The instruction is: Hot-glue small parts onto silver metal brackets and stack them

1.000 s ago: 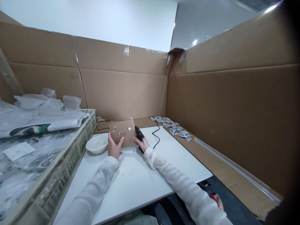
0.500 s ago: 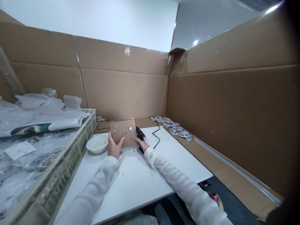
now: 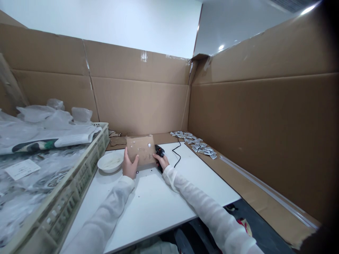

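Observation:
A square piece of brown cardboard point(image 3: 141, 151) is held up and tilted above the white table. Clear and whitish blobs dot its face. My left hand point(image 3: 129, 165) grips its left and lower edge, thumb on the front. At the right edge my right hand point(image 3: 161, 161) pinches it with the thumb in front; the other fingers are mostly hidden. Right beside that hand is a black tool with red parts point(image 3: 159, 151), which looks like a glue gun. Whether my fingers touch it I cannot tell. A white bowl point(image 3: 102, 166) stands left of the cardboard.
A plastic crate point(image 3: 87, 176) full of clear bags fills the left side. Several small silvery packets point(image 3: 203, 150) lie at the back right. A black cord point(image 3: 177, 153) runs across the table point(image 3: 159, 204). Tall cardboard walls point(image 3: 143, 102) enclose the back and right.
The cardboard has shifted slightly to the right and its tilt has changed a little. Both hands still hold it. The black tool has hardly moved.

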Motion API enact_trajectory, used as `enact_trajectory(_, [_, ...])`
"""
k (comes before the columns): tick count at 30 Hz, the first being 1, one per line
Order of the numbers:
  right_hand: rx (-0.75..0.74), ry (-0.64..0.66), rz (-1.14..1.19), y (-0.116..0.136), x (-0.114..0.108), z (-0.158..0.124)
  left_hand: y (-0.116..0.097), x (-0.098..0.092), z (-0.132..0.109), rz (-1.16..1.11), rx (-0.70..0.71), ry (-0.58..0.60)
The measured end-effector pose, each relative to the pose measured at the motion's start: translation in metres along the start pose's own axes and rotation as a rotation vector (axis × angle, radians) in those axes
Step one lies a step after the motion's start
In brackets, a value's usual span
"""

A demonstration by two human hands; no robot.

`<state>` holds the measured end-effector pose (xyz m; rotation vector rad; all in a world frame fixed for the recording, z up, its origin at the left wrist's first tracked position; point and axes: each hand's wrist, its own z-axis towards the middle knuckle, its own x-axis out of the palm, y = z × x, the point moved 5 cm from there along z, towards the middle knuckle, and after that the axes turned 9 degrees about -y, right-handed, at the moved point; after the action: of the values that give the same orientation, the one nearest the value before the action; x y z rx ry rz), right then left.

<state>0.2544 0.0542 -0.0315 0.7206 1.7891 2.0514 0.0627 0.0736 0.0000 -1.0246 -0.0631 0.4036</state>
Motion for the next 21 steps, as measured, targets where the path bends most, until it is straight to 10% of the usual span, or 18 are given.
enact_trajectory(21, [0.015,-0.008,0.003,0.0006,-0.0006,0.0,0.0047,0.0024,0.0004,0.013,-0.013,0.02])
